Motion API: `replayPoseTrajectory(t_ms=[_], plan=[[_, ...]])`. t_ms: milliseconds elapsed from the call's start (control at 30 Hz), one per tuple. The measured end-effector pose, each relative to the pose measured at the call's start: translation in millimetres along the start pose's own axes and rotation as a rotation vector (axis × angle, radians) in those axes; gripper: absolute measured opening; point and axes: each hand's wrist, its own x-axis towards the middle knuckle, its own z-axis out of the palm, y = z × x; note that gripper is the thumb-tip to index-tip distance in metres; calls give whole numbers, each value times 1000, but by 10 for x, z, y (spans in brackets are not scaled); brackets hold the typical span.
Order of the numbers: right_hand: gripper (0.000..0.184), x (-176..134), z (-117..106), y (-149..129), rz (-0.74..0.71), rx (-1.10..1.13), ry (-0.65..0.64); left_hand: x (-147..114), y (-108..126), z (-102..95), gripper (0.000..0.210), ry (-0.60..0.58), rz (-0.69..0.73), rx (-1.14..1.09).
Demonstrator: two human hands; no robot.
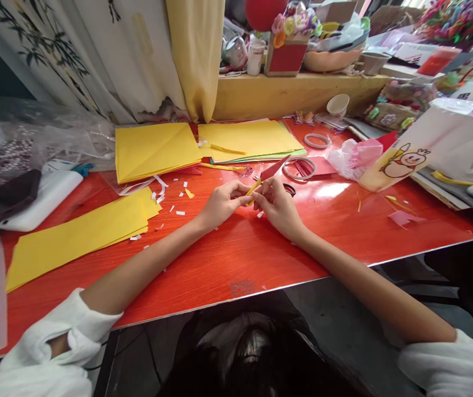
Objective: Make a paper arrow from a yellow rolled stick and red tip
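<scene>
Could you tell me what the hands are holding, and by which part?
Both the left hand and right hand pinch a small yellow paper strip at its ends.

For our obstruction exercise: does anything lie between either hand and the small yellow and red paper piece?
Nothing visible does. The left hand and right hand both pinch the paper piece directly above the red table.

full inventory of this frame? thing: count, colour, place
table: 1, red, fills the foreground
paper stacks: 3, yellow, table's left and centre back
paper strip: 1, yellow, pinched between both hands
red paper piece: 1, red, at the fingertips
tape rings: 2, pale, right of centre
paper cup: 1, white, near the shelf
snowman bag: 1, white, right
phone: 1, dark, far left
left hand: 1, on the strip
right hand: 1, on the strip
</scene>
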Motion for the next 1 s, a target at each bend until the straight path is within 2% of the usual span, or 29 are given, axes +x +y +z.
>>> replayPoseTrajectory(t_ms=[333,500,633,733,867,1000], plan=[[22,-10,-12,-8,-56,-114,-10,-9,0,-2,16,-8,106,179],[23,-7,-20,-2,-65,-123,-9,-52,83,47,13,25,195,567],[23,0,-8,-31,-117,-232,-9,-86,93,91,11,108,183,863],[21,8,5,-41,-182,-342,-4,-104,77,103,13,146,171,1000],[17,2,23,-32,-259,-408,-47,-110,87,88,11,162,154,961],[14,-35,36,-43,-288,-453,-72,-97,124,48,7,238,75,720]])
